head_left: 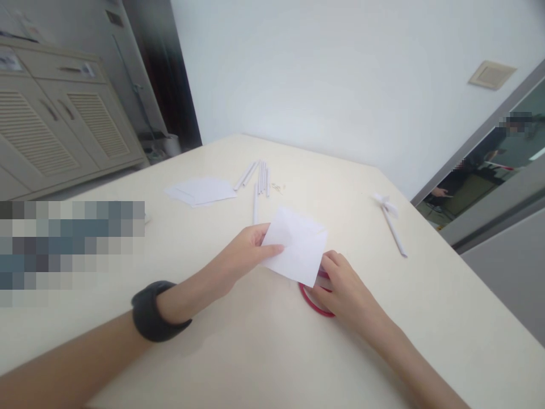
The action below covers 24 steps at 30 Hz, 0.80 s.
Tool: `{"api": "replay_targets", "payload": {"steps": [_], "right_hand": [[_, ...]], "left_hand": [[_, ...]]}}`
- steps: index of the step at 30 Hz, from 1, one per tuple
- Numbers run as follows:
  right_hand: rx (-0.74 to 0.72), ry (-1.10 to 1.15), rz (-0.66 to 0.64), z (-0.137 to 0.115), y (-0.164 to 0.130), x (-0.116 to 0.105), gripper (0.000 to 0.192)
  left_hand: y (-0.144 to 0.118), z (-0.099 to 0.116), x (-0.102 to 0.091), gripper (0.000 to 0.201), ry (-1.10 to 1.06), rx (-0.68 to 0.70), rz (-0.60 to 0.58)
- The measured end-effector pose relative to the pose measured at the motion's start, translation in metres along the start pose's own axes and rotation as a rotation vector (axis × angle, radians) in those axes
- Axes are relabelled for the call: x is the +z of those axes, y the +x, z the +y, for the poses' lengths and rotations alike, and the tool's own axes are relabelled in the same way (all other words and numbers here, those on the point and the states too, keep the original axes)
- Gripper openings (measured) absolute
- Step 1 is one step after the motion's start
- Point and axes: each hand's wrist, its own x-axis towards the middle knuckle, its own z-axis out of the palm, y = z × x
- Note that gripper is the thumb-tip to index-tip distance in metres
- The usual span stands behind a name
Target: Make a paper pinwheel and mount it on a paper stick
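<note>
Left hand pinches a white paper sheet; right hand grips red-handled scissors.

bare left hand, bare right hand, both forearms uncovered with no sleeves in view, wide matte black band around the wrist just behind the left hand, smooth, rounded edges, no markings visible, fingers without rings

Bare tabletop before paper rolls

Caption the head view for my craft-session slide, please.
Left hand holds a creased white paper above the table; right hand grips red-handled scissors.
</note>
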Motion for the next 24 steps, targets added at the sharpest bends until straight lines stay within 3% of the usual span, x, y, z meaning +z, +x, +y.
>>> {"api": "replay_targets", "payload": {"steps": [10,18,24], "right_hand": [[0.051,0.153,0.227,0.01,0.009,-0.028,0.029],[-0.017,0.317,0.257,0.003,0.008,-0.016,0.019],[-0.066,0.319,0.282,0.003,0.006,-0.014,0.012]], "left_hand": [[-0.003,0.01,0.004,0.037,0.082,0.029,-0.053],[-0.002,0.0,0.01,0.042,0.125,0.05,-0.116],[-0.004,0.007,0.012,0.031,0.156,0.118,-0.123]]}}
